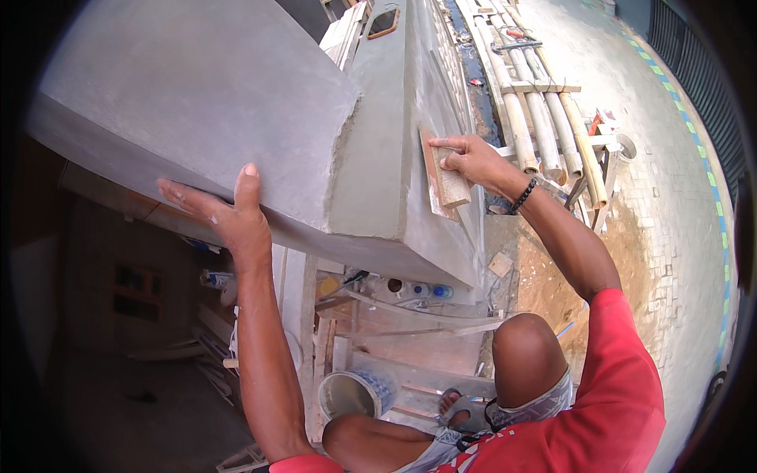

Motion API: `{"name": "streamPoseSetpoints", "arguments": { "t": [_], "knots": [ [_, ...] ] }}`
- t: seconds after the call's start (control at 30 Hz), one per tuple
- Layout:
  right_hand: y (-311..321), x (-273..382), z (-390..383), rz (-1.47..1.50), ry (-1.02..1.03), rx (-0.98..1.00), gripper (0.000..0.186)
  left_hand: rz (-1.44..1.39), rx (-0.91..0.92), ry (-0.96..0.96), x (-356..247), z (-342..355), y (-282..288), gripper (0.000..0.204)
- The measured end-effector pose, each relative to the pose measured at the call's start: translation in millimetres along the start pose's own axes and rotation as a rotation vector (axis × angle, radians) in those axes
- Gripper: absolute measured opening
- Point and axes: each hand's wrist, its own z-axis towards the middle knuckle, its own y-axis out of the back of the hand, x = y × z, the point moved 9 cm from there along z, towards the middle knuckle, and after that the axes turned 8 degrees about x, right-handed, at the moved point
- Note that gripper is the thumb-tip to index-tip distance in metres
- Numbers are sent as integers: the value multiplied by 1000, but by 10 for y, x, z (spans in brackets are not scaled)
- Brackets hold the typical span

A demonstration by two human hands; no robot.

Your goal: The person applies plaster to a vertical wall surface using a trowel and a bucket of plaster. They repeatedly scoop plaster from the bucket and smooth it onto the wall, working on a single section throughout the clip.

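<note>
My right hand [477, 164] grips a plasterer's float [453, 188], with the forefinger laid along its top. The float's flat board is against the outer side face [426, 110] of a grey concrete ledge. My left hand [246, 225] rests on the lower edge of the smooth grey slab [213, 102], thumb up and fingers stretched out along the edge. Between slab and outer face runs a strip of greenish-grey plaster [367, 177] with a ragged left border.
A phone [384, 24] lies at the ledge's far end. Bamboo poles [544, 134] lie on a trestle at the right, beside paving [670, 260]. Below are a bucket [347, 394], capped bottles [432, 291] and timber braces [418, 331]. My knees are bent beneath the ledge.
</note>
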Motion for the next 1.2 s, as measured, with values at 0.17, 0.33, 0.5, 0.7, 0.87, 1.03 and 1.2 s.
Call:
{"name": "streamPoseSetpoints", "arguments": {
  "t": [0.17, 0.33, 0.5, 0.7, 0.87, 1.03, 1.2],
  "knots": [
    [298, 384, 243, 90, 59, -125, 49, -17, 13, 7, -73, 5, -25, 109],
    [83, 135, 183, -288, 160, -115, 51, -67, 14, 38, -95, -44, -41, 110],
    [123, 36, -156, -207, 148, -119, 50, -56, 19, 28, -68, -2, 41, 111],
    [164, 406, 245, -358, 307, -148, 48, -59, 31, 30, -54, -25, -70, 112],
    [-37, 16, -104, -355, 265, 14, 50, -22, 2, 14, -74, 12, 73, 112],
    [411, 275, 264, -46, 223, -105, 51, -37, 19, 15, -90, 5, 20, 112],
    [288, 268, 546, -253, 337, -77, 50, -120, 37, 2, -132, -29, -83, 111]
  ]
}}
